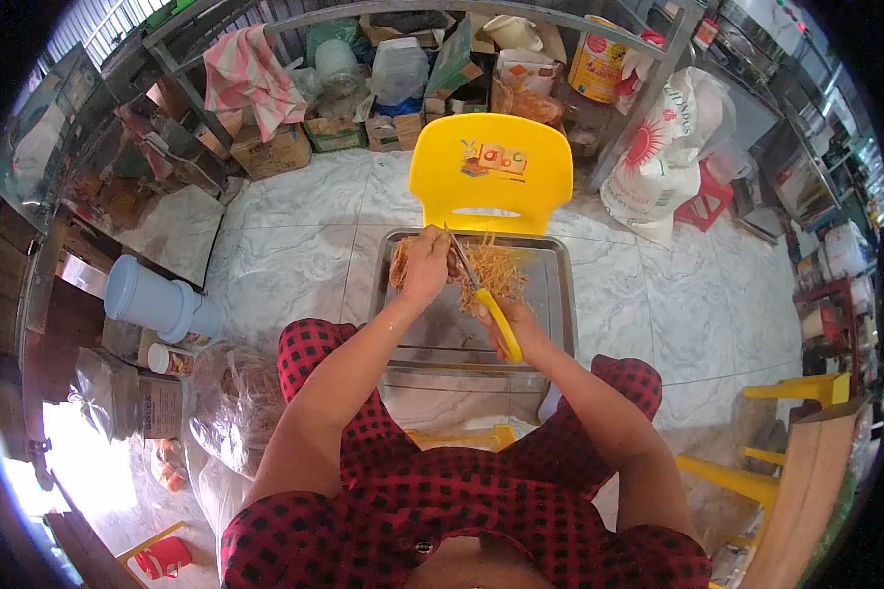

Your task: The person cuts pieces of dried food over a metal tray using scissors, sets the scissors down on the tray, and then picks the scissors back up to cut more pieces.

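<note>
My right hand point(517, 330) is closed round the yellow handles of a pair of scissors point(499, 316), whose blades point up and left toward my other hand. My left hand point(426, 263) is closed at the blade tips, pinching a small brown piece whose kind I cannot make out. Both hands are over a metal tray point(550, 304). Thin yellow-brown strips point(501, 270) lie heaped on the tray under the blades. Larger orange-brown pieces point(399, 263) sit at its left edge, partly hidden by my left hand.
A yellow chair point(491, 191) stands just behind the tray. Beyond it, a metal rack holds boxes and bags. A white sack point(653, 162) is at back right, pale blue buckets point(147, 294) at left. Yellow stool legs point(732, 478) and a cardboard panel point(810, 481) are at right.
</note>
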Available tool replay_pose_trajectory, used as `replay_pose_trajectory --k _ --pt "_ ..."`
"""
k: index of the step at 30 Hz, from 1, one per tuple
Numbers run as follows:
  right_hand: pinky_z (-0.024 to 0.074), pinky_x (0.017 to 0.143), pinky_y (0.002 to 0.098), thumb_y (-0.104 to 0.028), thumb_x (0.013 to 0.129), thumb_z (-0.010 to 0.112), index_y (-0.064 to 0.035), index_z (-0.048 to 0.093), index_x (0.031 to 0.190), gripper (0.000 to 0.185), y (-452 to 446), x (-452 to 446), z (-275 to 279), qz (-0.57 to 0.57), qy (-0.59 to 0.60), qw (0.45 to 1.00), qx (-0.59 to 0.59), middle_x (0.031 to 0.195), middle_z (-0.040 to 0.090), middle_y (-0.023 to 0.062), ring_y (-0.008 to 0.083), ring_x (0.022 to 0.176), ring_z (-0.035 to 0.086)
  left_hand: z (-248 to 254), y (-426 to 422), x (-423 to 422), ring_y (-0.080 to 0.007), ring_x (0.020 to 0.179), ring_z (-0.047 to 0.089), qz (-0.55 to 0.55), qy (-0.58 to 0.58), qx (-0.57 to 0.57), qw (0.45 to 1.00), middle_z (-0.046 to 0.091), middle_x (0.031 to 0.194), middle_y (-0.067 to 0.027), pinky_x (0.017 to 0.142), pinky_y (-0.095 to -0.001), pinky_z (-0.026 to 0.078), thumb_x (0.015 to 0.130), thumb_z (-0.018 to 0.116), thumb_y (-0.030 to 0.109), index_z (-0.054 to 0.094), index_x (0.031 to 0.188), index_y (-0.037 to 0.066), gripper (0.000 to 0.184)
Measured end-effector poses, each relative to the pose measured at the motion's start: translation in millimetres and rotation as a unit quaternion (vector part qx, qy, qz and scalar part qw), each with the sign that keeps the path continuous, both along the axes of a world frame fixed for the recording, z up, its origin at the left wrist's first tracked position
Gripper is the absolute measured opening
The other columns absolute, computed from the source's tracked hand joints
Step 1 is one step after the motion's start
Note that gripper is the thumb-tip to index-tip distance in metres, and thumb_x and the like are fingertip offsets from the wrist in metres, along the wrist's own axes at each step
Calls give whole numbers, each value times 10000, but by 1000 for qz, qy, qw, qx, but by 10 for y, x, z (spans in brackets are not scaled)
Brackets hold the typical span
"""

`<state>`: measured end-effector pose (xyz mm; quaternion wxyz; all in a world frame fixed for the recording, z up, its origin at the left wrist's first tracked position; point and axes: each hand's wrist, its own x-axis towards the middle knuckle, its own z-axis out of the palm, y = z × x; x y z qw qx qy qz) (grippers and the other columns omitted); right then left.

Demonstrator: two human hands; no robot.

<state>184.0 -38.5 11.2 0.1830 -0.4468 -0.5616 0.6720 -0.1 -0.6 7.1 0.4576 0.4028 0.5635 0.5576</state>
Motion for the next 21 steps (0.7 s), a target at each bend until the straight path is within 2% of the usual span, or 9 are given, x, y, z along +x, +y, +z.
replay_pose_trajectory --k 2,5,12,14,18,20,21 --pt "412 389 242 -504 814 564 -45 540 987 491 1 13 -4 24 -9 1000 10 566 449 -15 91 439 460 -6 4 -13 -128 439 503 -14 33 2 999 488 555 -48 386 -253 396 913 387 154 488 828 23 186" --pt "419 402 244 -529 816 543 -37 521 1005 527 -26 -33 22 15 0 1000 -5 565 447 -13 95 446 466 -116 8 -1 -113 441 484 -61 10 3 998 443 563 -20 387 -254 386 930 395 159 433 825 55 152" --pt "423 405 240 -540 830 511 -20 511 984 541 -1 -22 -8 18 6 1000 -18 557 444 -6 93 451 476 -97 -11 63 -113 472 481 -58 7 -19 998 447 587 -23 427 -255 399 919 396 140 429 808 53 145" --pt "410 383 242 -527 831 523 -12 518 954 529 -33 -28 -38 -6 13 1000 9 538 442 -5 93 432 471 -222 19 56 -124 442 477 -56 38 40 997 469 568 -37 388 -256 378 890 398 125 433 801 51 121" --pt "394 360 245 -513 826 542 -13 525 918 508 -61 -37 -48 -19 27 999 -13 517 435 -7 94 409 459 -380 49 62 -122 439 475 -37 47 34 998 470 569 -36 391 -251 377 899 395 129 431 803 55 126" --pt "386 349 248 -499 826 552 -20 527 900 485 -77 -31 -18 -16 9 1000 -1 509 427 -11 92 397 446 -652 153 13 -122 437 476 -27 132 82 987 466 564 -33 390 -252 380 909 387 137 429 795 57 145" --pt "386 349 248 -499 826 552 -20 527 900 485 -77 -32 -25 -15 9 1000 -1 509 427 -11 92 397 446 -549 111 37 -122 437 476 -27 132 82 987 466 564 -33 390 -252 380 909 387 137 429 795 57 145"
